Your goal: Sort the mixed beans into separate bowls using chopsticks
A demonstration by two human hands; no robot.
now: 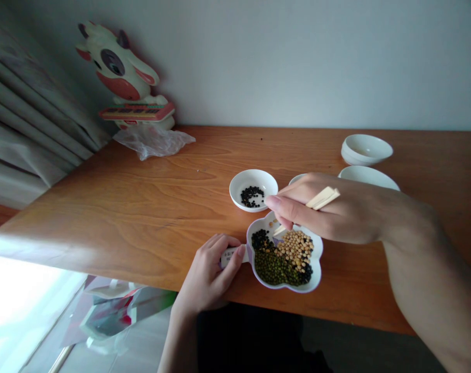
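Note:
My left hand is closed around the short labelled handle of a white, lobed dish near the table's front edge. Inside the dish lie green beans, yellow soybeans and black beans, partly mixed. A pair of wooden chopsticks is gripped in my right hand, over the dish's far side. Their tips point down into the dish near the black and yellow beans; whether they pinch a bean I cannot tell. Just behind the dish, a small white bowl holds some black beans.
Behind my right hand are a partly hidden bowl, another white bowl and a white bowl farther back. A cow-shaped toy keyboard and clear plastic bag occupy the back left. Bags stand below the table.

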